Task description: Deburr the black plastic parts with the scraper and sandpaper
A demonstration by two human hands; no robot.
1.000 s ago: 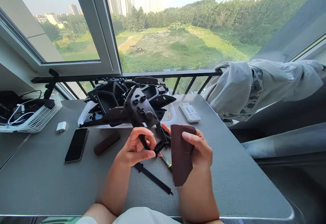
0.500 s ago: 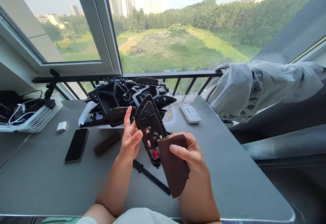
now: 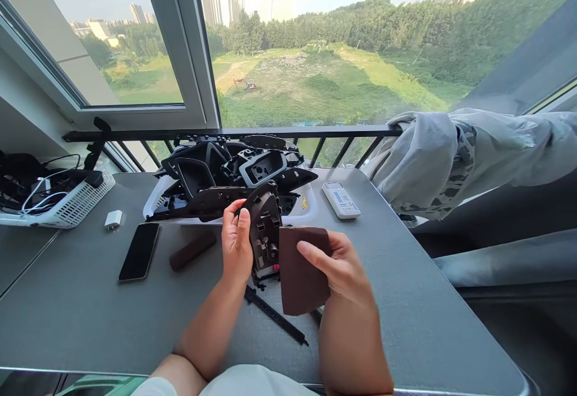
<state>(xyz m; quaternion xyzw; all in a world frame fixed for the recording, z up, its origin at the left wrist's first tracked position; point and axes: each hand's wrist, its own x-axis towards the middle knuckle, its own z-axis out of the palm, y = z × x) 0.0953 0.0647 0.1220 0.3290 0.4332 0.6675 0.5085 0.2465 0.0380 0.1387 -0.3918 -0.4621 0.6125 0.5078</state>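
Note:
My left hand (image 3: 237,241) is closed on the edge of a black moulded plastic part (image 3: 265,228) with clips and ribs, held tilted above the table. A small patch of red shows near its lower end. In my right hand (image 3: 345,267) is a dark brown sheet that looks like sandpaper (image 3: 304,276), thumb on its face and fingers behind. The sheet overlaps the right side of the plastic part; whether they touch I cannot tell. Below them a thin black plastic strip (image 3: 277,316) lies on the table. A dark brown roll (image 3: 193,252) rests to the left.
A white bin (image 3: 155,199) heaped with black plastic parts stands behind my hands. On the grey table (image 3: 433,330) lie a phone (image 3: 139,252), a white charger plug (image 3: 113,220) and a white box-shaped device (image 3: 341,201). A white basket (image 3: 85,201) with cables sits far left.
My left hand has gone from spread fingers to gripping the plastic part, which is turned and slightly lower. The brown sheet has moved up and sits more upright in my right hand.

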